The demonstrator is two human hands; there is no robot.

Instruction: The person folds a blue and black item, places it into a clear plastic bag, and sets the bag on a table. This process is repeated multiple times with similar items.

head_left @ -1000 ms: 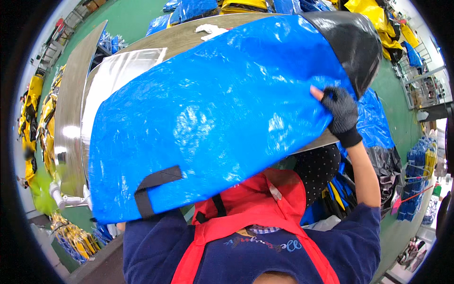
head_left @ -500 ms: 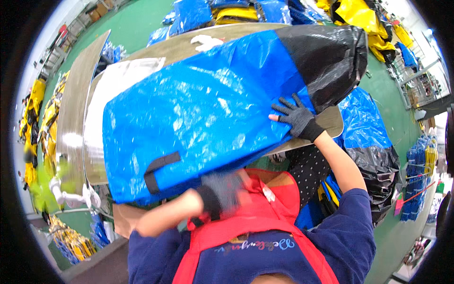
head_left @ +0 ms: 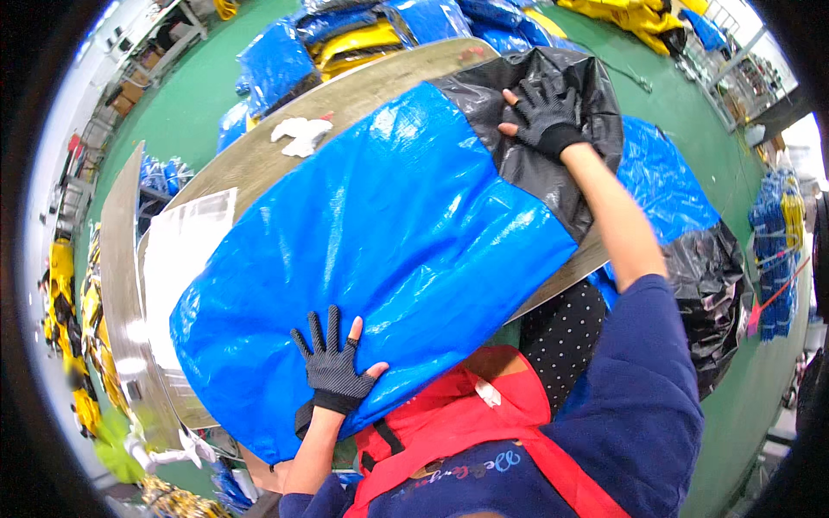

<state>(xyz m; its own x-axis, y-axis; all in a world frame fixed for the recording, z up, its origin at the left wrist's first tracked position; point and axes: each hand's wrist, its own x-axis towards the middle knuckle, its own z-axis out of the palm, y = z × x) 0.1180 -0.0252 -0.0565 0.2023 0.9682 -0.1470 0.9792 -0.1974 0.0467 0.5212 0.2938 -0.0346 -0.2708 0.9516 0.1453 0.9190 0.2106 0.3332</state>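
A large blue sheet bag [head_left: 389, 207] with a black end section [head_left: 527, 164] lies across a table. My left hand [head_left: 335, 371], in a dark grey glove with the thumb and one fingertip bare, is spread flat on the blue part near its lower left edge. My right hand [head_left: 548, 116], gloved the same way, presses with fingers apart on the black section at the far right. Part of a black strap [head_left: 304, 420] shows beside my left wrist. Neither hand grips anything.
The wooden table [head_left: 250, 164] shows along the far edge, with a crumpled white cloth [head_left: 300, 135] and a white sheet [head_left: 181, 276] on it. Packed blue bags [head_left: 275, 59] are piled beyond. Another blue-and-black sheet [head_left: 682, 216] hangs at the right. A green fan [head_left: 117, 445] stands lower left.
My left hand has gone from in front of the red apron onto the blue part. My right hand has slid farther away onto the black end. The bag has turned, and its strap is mostly out of sight.
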